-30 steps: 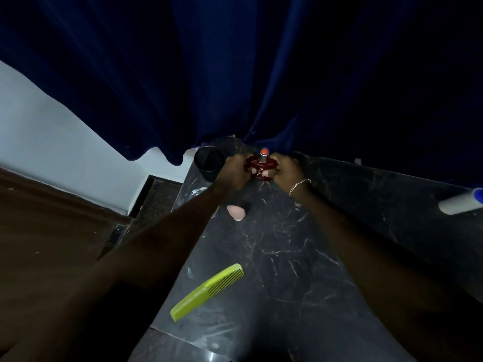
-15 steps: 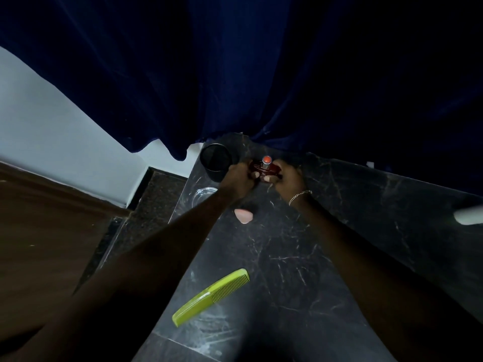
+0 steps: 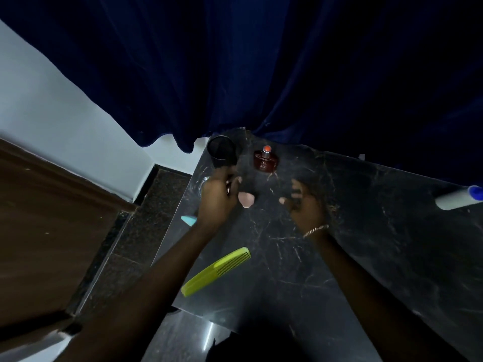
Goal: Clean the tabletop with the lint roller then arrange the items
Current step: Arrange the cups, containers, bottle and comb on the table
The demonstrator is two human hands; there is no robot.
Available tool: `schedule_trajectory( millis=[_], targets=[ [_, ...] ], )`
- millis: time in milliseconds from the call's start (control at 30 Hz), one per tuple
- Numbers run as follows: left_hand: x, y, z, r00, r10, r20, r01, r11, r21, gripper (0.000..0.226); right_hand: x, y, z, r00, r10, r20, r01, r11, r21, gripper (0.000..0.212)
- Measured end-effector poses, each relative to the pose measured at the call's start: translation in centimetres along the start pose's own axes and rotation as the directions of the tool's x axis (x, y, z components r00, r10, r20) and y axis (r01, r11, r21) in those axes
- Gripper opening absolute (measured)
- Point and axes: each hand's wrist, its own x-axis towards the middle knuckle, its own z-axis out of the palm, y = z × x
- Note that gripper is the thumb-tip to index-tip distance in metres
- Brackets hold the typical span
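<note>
A dark red perfume bottle (image 3: 265, 162) with an orange-red nozzle stands alone at the back of the black marble tabletop (image 3: 352, 231). My left hand (image 3: 218, 198) hovers in front of a black cup (image 3: 222, 151), fingers curled around a small dark shiny piece I cannot identify. My right hand (image 3: 300, 203), with a bracelet at the wrist, hangs above the table with fingers apart and empty. A pink sponge (image 3: 246, 200) lies between the hands. The white lint roller (image 3: 456, 198) with a blue end lies at the far right edge.
A lime-green comb (image 3: 217, 270) lies near the table's front left corner. A teal sponge (image 3: 188, 220) and a clear glass dish (image 3: 205, 182) sit by the left edge. A dark blue curtain (image 3: 261, 74) hangs behind the table. Floor and a brown door lie to the left.
Both hands have let go of the perfume bottle and pulled back toward me. The bottle now stands free at the back. The teal sponge has come into sight.
</note>
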Motion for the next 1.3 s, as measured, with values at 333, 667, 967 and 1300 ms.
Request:
schedule_trajectory(
  millis=[333,667,967,1300],
  targets=[
    [-15.8,-6.6,-0.2,0.827,-0.309,0.469,0.085,0.894,0.439,0.070,-10.2,1.7,8.1,0.910,-0.055,0.410,0.160,0.961,-0.226,0.053],
    [-16.2,-6.3,0.7,0.751,-0.485,0.447,0.149,0.785,0.601,0.068,-11.6,0.2,11.7,0.879,-0.018,0.477,0.323,0.758,-0.567,0.061],
    [-16.1,-3.8,-0.1,0.856,-0.261,0.445,0.060,0.907,0.417,0.023,-12.6,0.8,7.1,0.922,-0.143,0.361,0.263,0.913,-0.311,0.005],
    [-15.3,3.6,3.6,0.859,-0.425,0.287,0.472,0.874,-0.118,0.034,-16.0,4.3,-0.3,0.946,-0.298,0.128,0.324,0.895,-0.306,0.017]
  ],
)
